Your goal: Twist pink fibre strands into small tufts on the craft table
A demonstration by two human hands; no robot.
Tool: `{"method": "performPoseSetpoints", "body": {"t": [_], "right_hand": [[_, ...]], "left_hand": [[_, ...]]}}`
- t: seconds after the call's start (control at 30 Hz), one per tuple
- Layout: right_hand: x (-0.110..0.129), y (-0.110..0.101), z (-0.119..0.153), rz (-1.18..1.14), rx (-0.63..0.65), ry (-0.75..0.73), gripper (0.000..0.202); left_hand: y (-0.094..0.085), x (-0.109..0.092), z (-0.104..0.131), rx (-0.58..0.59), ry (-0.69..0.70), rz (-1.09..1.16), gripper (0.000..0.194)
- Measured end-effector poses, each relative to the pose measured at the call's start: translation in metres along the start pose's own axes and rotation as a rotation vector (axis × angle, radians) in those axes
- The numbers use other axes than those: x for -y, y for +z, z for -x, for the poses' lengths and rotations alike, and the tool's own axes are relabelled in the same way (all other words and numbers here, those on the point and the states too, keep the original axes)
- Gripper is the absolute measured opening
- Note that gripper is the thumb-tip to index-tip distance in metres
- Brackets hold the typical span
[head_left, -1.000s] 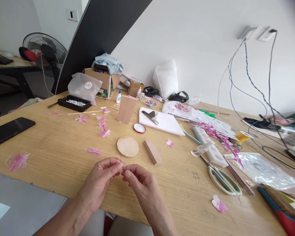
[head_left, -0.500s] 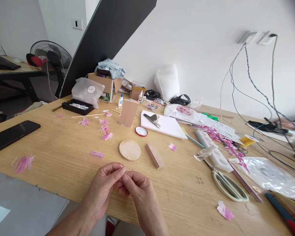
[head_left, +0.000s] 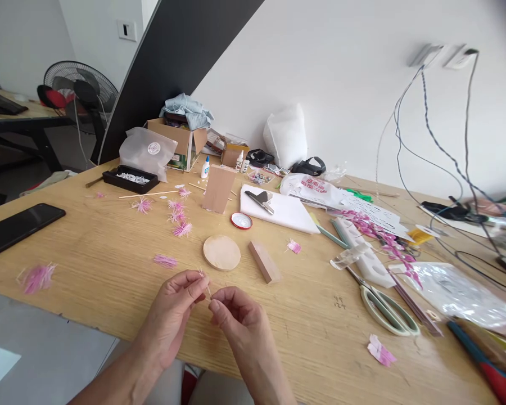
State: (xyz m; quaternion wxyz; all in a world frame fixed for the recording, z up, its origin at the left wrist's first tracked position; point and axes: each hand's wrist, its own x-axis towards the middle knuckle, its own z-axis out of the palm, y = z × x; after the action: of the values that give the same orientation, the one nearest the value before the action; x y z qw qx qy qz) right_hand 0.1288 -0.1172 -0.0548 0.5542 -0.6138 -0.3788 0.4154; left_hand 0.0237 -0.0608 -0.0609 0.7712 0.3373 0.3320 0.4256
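Observation:
Between my two hands is a thin pale strand (head_left: 209,291) with fine fringe ends at its top. My left hand (head_left: 180,301) is closed, thumb and index finger pinching the upper part. The right hand (head_left: 238,315) pinches the lower end between thumb and index finger. Just beyond my hands lie a round wooden disc (head_left: 221,252) and a wooden block (head_left: 264,261). A small bundle of pink strips (head_left: 165,261) rests left of the disc. Fluffy pink tufts (head_left: 182,229) sit farther back, and a larger pink bundle (head_left: 39,278) is at the left.
A black phone (head_left: 23,228) lies at the left edge. Scissors (head_left: 388,309) and a clear plastic bag (head_left: 455,292) are on the right. A red-rimmed lid (head_left: 241,220), an upright wooden board (head_left: 219,189) and a clip (head_left: 259,201) on white foam (head_left: 282,211) stand farther back.
My hands have moved slightly apart, so a stretch of the pale strand now shows between the fingertips. The view has shifted a little.

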Motion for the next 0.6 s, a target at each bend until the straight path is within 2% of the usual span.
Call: {"method": "performPoseSetpoints", "body": {"t": [0.2,0.4,0.5,0.6], "right_hand": [[-0.002,0.001,0.001,0.051,0.019,0.016,0.018],[-0.002,-0.014,0.007,0.023,0.026,0.041,0.025],[0.001,-0.021,0.009,0.005,-0.032,-0.004,0.027],[0.006,-0.017,0.008,0.029,-0.096,-0.069,0.024]], "left_hand": [[0.001,0.0,0.001,0.0,-0.004,-0.006,0.013],[-0.004,-0.001,-0.003,-0.013,0.051,0.031,0.01],[-0.003,-0.001,-0.002,0.015,0.048,0.033,0.011],[0.0,-0.001,0.002,0.046,0.021,0.01,0.012]]}}
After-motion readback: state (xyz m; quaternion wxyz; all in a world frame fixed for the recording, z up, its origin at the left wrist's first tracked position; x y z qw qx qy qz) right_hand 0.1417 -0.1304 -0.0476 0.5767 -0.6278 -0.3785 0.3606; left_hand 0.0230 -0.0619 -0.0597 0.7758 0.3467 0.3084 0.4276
